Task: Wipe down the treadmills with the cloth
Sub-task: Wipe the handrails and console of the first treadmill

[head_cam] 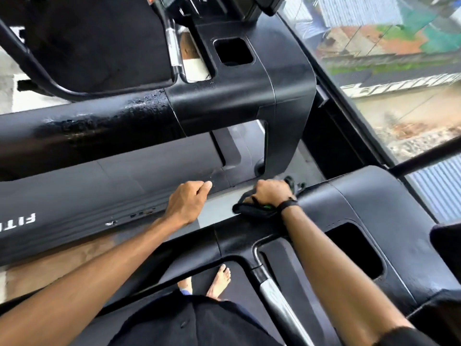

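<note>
The right hand point(270, 193) is at the middle right of the frame, fingers curled tight round a dark cloth point(252, 211) w/ a bit of green on it, pressing it on the top edge of the near treadmill console point(361, 203). A black wristband point(289, 204) sits on that wrist. The left hand point(188, 203) is just left of it, near the middle of the frame; its fingers are loosely curled and it holds nothing, hanging over the gap by the side rail point(74, 208) of the next treadmill. That next treadmill's handlebar point(99, 126), upper left, looks wet and streaky, so it may be wiped already. What could go wrong: the cloth is bunched up, so only a small part touches & spots could get missed. The person's bare feet point(220, 280) stand on the belt point(249, 283) at the bottom; wet drips there could make a slip, esp. while leaning fwd.
</note>
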